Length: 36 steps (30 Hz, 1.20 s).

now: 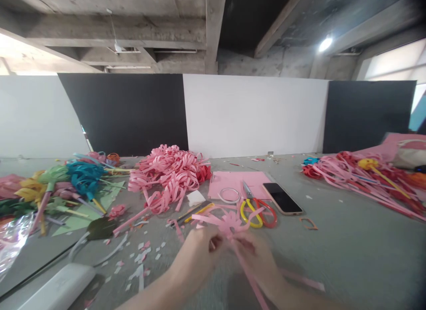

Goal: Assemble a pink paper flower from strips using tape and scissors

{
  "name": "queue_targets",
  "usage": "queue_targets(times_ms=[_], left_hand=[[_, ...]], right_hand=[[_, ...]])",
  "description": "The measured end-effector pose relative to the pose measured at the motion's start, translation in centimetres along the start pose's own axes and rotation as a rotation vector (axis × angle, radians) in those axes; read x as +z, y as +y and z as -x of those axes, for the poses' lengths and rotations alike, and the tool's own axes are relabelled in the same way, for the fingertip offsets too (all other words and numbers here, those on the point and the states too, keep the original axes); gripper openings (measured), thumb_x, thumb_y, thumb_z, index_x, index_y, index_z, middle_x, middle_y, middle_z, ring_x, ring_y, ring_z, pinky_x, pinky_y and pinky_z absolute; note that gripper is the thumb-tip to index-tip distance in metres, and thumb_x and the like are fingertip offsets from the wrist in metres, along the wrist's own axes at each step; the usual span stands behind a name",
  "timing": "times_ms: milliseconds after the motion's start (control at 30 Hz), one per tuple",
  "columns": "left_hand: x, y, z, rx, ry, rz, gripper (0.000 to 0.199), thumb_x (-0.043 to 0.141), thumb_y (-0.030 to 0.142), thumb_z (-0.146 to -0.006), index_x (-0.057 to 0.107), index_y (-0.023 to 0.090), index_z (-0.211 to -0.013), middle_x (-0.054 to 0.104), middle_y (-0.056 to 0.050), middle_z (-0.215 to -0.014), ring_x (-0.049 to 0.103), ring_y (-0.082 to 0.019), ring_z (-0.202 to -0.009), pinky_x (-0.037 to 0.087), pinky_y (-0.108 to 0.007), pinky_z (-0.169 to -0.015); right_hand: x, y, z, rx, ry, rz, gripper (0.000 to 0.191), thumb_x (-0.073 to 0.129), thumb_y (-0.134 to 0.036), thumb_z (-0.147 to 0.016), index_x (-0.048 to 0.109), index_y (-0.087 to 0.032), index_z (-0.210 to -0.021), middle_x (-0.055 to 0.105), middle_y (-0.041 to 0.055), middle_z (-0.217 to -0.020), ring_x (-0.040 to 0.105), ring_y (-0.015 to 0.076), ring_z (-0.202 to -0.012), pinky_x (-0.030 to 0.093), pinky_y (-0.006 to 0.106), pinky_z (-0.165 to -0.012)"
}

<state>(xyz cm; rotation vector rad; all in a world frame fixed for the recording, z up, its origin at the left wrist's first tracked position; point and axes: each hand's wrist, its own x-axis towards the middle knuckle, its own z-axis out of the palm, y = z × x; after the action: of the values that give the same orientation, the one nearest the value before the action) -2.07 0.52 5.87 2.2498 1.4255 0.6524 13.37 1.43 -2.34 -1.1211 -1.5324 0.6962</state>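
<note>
Low in the middle of the head view, my left hand (199, 250) and my right hand (256, 254) meet at a pink paper-strip flower (230, 222). Fingers of both hands are closed in a pinch at its base. Several looped strips fan out above the fingertips, and a long pink strip (248, 272) runs down past my right hand. Just beyond the flower lie scissors (252, 212) with one yellow and one red handle loop. The exact fold between my fingers is hidden.
Pink paper sheets (239, 179) and a phone (282, 198) lie behind the hands. A heap of pink curled strips (169, 172) stands back left, beside coloured paper flowers (84, 176). Paper scraps (143, 254) and a white power bank (61, 285) are at left; more strips (359, 176) lie right.
</note>
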Motion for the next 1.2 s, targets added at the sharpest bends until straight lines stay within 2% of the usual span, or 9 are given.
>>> queue_targets(times_ms=[167,367,633,800,933,1033,1200], left_hand=[[2.8,-0.6,-0.1,-0.149,-0.087,0.491,0.019,0.042,0.026,-0.073,0.054,0.016,-0.062,0.046,0.004,-0.047,0.047,-0.009,-0.038,0.036,-0.020,-0.040],[3.4,-0.6,-0.3,-0.253,-0.116,0.704,0.019,0.048,0.030,-0.069,0.053,0.015,-0.061,0.047,0.004,-0.051,0.047,-0.009,-0.039,0.036,-0.020,-0.039],[4.0,-1.2,-0.4,-0.208,-0.042,0.698,0.018,0.049,0.030,-0.070,0.054,0.013,-0.075,0.054,0.001,-0.063,0.047,-0.008,-0.044,0.033,-0.019,-0.041],[4.5,-1.9,-0.4,-0.173,0.056,0.602,0.015,0.045,0.030,-0.073,0.048,0.016,-0.066,0.047,0.005,-0.055,0.043,-0.009,-0.044,0.032,-0.021,-0.043],[4.3,-1.8,-0.4,-0.148,0.107,0.494,0.019,0.042,0.029,-0.075,0.042,0.018,-0.060,0.042,0.006,-0.049,0.037,-0.009,-0.045,0.027,-0.021,-0.044],[3.9,-1.5,-0.5,-0.184,0.062,0.532,0.019,0.041,0.028,-0.074,0.041,0.019,-0.058,0.040,0.007,-0.046,0.038,-0.010,-0.044,0.029,-0.021,-0.045],[3.9,-1.3,-0.3,-0.182,0.015,0.627,0.018,0.044,0.024,-0.070,0.045,0.017,-0.054,0.048,0.004,-0.051,0.046,-0.011,-0.051,0.036,-0.021,-0.052]], right_hand=[[-0.2,-0.9,0.1,0.006,-0.017,-0.028,0.020,0.052,-0.035,-0.076,0.066,-0.021,-0.071,0.065,0.0016,-0.069,0.058,0.0165,-0.066,0.046,0.023,-0.063],[-0.3,-1.3,0.1,0.007,-0.041,-0.030,0.019,0.052,-0.033,-0.075,0.067,-0.021,-0.073,0.066,0.0027,-0.069,0.059,0.0176,-0.066,0.046,0.025,-0.061],[-0.4,-1.3,0.3,-0.015,-0.078,-0.088,0.021,0.052,-0.025,-0.076,0.066,-0.023,-0.092,0.066,0.0052,-0.088,0.060,0.0192,-0.081,0.047,0.030,-0.072],[-0.3,-1.6,0.6,-0.048,-0.122,-0.068,0.025,0.049,-0.024,-0.079,0.063,-0.024,-0.099,0.064,0.0067,-0.098,0.058,0.0201,-0.090,0.045,0.033,-0.080],[-0.3,-1.8,0.7,-0.034,-0.108,-0.063,0.023,0.048,-0.026,-0.079,0.063,-0.025,-0.096,0.064,0.0054,-0.096,0.057,0.0195,-0.090,0.044,0.031,-0.080],[-0.4,-1.9,0.7,-0.001,-0.081,-0.069,0.020,0.045,-0.027,-0.080,0.062,-0.023,-0.091,0.064,0.0045,-0.092,0.057,0.0183,-0.086,0.044,0.028,-0.077],[-0.1,-1.2,0.7,0.055,-0.043,-0.104,0.018,0.040,-0.030,-0.082,0.055,-0.020,-0.086,0.059,0.0019,-0.078,0.055,0.0151,-0.070,0.044,0.025,-0.065]])
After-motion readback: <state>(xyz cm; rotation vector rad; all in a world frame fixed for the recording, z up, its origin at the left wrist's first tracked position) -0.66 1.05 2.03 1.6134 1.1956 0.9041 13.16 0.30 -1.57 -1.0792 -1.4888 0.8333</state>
